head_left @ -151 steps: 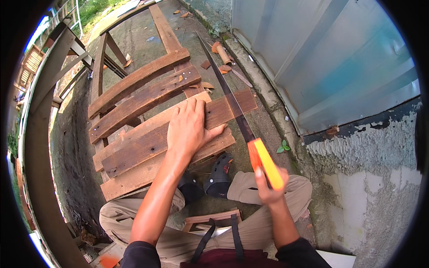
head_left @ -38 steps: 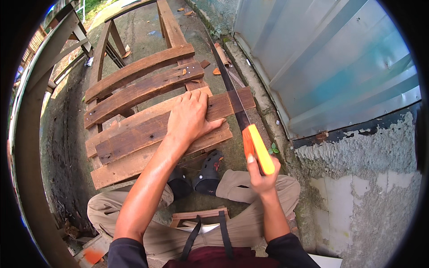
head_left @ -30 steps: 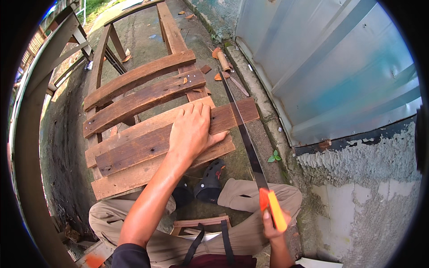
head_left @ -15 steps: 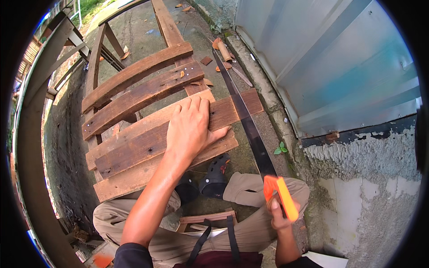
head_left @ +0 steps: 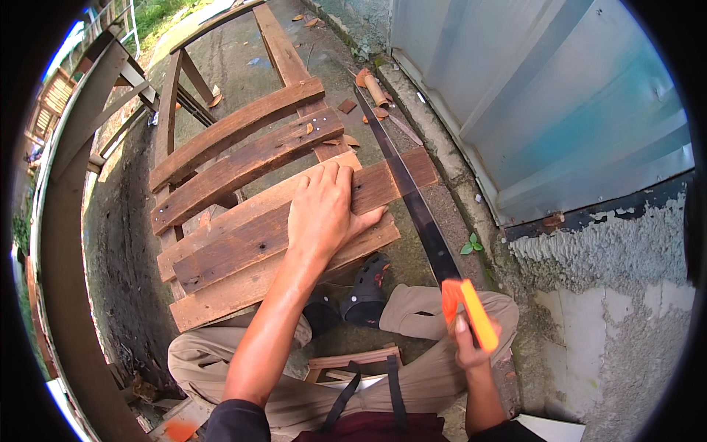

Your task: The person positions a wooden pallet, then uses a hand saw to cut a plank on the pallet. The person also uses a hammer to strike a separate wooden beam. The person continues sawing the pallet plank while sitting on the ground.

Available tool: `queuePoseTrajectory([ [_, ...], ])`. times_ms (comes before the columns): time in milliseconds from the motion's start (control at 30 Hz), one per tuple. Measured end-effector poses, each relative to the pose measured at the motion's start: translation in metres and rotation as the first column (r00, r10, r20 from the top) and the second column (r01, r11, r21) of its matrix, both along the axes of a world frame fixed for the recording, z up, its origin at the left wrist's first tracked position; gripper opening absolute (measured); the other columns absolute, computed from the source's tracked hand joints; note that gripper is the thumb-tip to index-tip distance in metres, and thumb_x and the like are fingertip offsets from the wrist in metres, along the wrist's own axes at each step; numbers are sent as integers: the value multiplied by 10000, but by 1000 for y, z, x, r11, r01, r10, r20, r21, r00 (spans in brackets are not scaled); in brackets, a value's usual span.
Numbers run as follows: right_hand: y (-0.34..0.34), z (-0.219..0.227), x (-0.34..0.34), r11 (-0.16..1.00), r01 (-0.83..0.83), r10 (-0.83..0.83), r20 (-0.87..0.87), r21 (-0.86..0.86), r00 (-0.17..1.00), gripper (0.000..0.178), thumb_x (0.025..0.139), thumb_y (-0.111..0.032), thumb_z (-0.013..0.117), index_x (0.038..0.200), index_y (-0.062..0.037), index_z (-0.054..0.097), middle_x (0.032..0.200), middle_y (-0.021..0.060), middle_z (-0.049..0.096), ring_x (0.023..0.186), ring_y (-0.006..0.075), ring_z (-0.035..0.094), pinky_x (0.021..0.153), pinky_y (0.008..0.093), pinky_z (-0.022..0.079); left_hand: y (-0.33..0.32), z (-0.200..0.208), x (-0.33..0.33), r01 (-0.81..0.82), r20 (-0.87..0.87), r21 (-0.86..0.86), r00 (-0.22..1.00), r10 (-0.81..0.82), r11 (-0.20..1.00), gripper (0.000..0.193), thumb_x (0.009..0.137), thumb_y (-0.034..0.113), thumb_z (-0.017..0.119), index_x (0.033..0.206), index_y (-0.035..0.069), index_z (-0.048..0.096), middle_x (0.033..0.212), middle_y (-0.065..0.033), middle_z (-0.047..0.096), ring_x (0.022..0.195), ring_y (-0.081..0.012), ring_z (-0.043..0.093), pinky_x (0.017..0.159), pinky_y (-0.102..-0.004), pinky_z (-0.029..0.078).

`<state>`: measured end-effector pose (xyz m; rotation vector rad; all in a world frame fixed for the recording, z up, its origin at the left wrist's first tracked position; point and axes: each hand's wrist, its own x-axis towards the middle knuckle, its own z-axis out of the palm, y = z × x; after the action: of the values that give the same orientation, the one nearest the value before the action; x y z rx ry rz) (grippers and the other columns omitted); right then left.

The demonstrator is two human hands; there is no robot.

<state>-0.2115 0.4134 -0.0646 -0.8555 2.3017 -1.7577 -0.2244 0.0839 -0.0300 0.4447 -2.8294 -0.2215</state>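
Observation:
A dark brown wooden board [head_left: 232, 254] lies across lighter planks of a slatted wooden frame, its right end jutting past them. On top of it, my left hand [head_left: 320, 210] presses down, fingers bent over the far side and thumb stretched to the right. My right hand [head_left: 470, 350] is wrapped round the orange handle [head_left: 479, 315] of a hand saw. The saw's long dark blade [head_left: 421, 221] crosses the board near its right end and points away from me. Blade and board meet right of my left hand; the depth of any cut cannot be made out.
Two darker slats [head_left: 247, 173] of the frame lie farther off. Right of the saw stand a corrugated metal sheet [head_left: 537, 96] and a rough wall [head_left: 589, 309]. A small green plant [head_left: 471, 244] grows by the kerb. Between my legs sits a small wooden piece [head_left: 353, 359].
The saw handle and my right hand have moved slightly away from me. My left hand stays in place on the board. The whole view has shifted a little.

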Motion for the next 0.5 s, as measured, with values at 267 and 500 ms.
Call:
queuePoseTrajectory([
  [267,-71,16,-39,998,-70,67,-234,-7,970,141,956,-106,689,872,6,674,631,77,587,490,223,583,490,341,434,-1,4,-2,-14,-64,28,998,16,1000,680,719,523,846,1109,-5,669,1057,-135,630,1067,-315,609,956,-430,493],
  [500,24,-18,7,989,-62,92,-226,135,970,250,881,-35,656,1077,106,721,677,121,644,509,233,632,501,345,469,-1,0,-1,8,-84,-2,996,-8,1000,658,723,497,852,1094,-2,637,1057,-135,630,1072,-314,611,959,-429,493],
])
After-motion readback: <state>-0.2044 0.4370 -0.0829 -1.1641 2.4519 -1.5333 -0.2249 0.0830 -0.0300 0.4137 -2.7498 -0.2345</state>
